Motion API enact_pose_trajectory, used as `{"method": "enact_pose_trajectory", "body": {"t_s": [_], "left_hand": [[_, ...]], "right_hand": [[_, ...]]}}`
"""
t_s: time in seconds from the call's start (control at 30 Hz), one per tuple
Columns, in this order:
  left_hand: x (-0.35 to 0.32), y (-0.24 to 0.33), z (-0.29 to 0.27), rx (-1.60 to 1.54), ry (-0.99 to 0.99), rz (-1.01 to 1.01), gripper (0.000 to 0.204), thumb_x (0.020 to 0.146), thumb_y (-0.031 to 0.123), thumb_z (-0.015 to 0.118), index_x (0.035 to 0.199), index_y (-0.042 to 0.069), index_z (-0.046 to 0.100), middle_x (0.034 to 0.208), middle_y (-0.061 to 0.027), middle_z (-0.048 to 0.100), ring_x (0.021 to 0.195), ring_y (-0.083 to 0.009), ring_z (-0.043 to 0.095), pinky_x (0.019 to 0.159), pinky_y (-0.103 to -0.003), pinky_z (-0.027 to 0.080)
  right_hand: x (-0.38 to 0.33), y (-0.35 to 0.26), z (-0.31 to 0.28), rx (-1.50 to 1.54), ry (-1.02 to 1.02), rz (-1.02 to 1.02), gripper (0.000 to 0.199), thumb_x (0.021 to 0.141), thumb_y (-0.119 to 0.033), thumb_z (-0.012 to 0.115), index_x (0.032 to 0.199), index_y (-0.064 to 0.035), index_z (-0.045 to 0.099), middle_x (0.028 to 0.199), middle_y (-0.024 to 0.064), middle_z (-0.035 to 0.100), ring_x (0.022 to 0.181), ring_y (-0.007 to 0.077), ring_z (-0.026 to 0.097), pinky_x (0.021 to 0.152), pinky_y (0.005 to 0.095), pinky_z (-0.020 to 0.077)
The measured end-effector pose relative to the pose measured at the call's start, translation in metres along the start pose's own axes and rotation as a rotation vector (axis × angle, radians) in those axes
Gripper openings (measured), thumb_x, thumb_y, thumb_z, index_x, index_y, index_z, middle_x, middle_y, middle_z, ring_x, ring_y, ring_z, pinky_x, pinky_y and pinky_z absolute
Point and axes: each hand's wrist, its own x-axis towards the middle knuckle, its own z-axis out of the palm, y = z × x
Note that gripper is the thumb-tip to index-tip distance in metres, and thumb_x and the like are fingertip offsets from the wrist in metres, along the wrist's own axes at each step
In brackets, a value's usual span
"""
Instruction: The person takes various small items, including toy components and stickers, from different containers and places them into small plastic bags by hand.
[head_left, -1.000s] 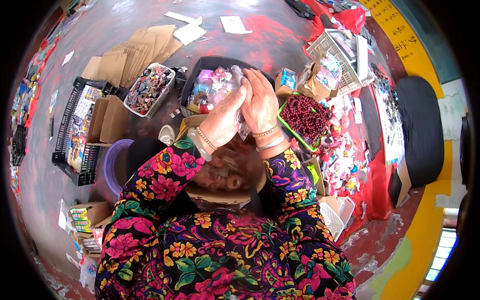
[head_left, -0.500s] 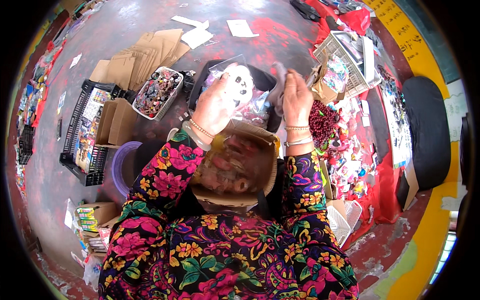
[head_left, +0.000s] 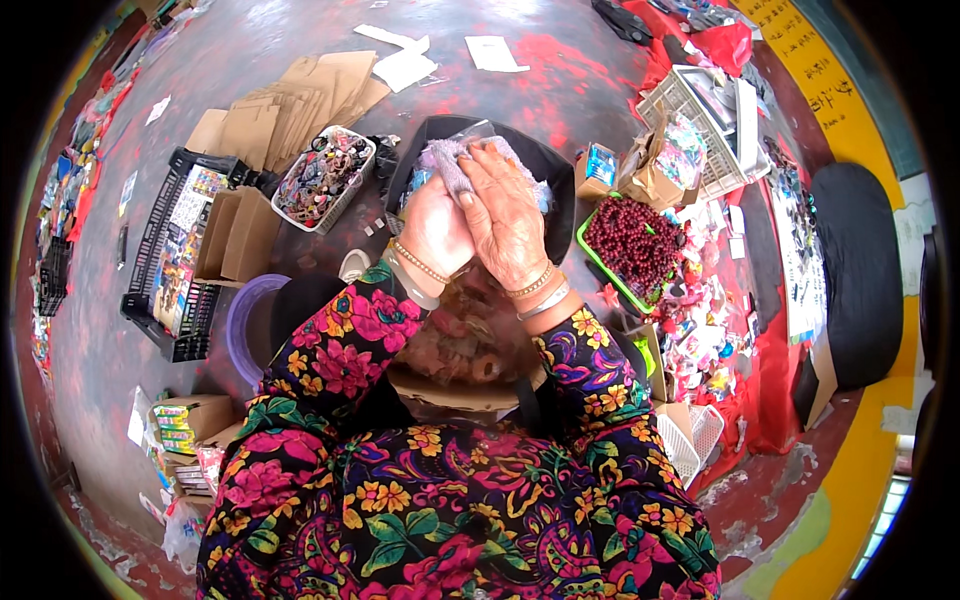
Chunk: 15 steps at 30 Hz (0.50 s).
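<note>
Hands together: our left hand (head_left: pixel 437 228) and right hand (head_left: pixel 507 215) close on a fuzzy lilac hair tie (head_left: pixel 446 160) above the black tray (head_left: pixel 556 185); we should keep fingertips pinching evenly.

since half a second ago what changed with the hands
The left hand and right hand, spread apart then, have come back together over the black tray, pressed around a fuzzy lilac piece in clear wrapping. The green tray of dark red beads and the white basket of trinkets have not moved.
</note>
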Motion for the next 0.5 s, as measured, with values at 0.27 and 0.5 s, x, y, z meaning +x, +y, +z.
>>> {"method": "enact_pose_trajectory", "body": {"t_s": [0.27, 0.5], "left_hand": [[0.001, 0.026, 0.023, 0.118, 0.204, 0.188, 0.042, 0.096, 0.032, 0.029, 0.119, 0.001, 0.046, 0.114, -0.0143, 0.055, 0.104, -0.0281, 0.054, 0.095, -0.041, 0.04], [0.0, 0.053, 0.042, 0.243, 0.186, 0.298, 0.049, 0.095, 0.037, 0.029, 0.125, 0.0, 0.041, 0.125, -0.0157, 0.049, 0.116, -0.0314, 0.046, 0.1, -0.046, 0.033]], "right_hand": [[-0.008, -0.01, 0.003, 0.249, 0.006, 0.016, 0.025, 0.082, -0.005, 0.055, 0.107, -0.0035, 0.06, 0.118, 0.016, 0.055, 0.118, 0.033, 0.046, 0.099, 0.0404, 0.0343], [-0.021, -0.006, 0.008, 0.308, 0.05, 0.388, 0.016, 0.087, -0.01, 0.052, 0.096, -0.001, 0.062, 0.087, 0.0134, 0.063, 0.078, 0.0278, 0.062, 0.072, 0.0314, 0.0473]]}}
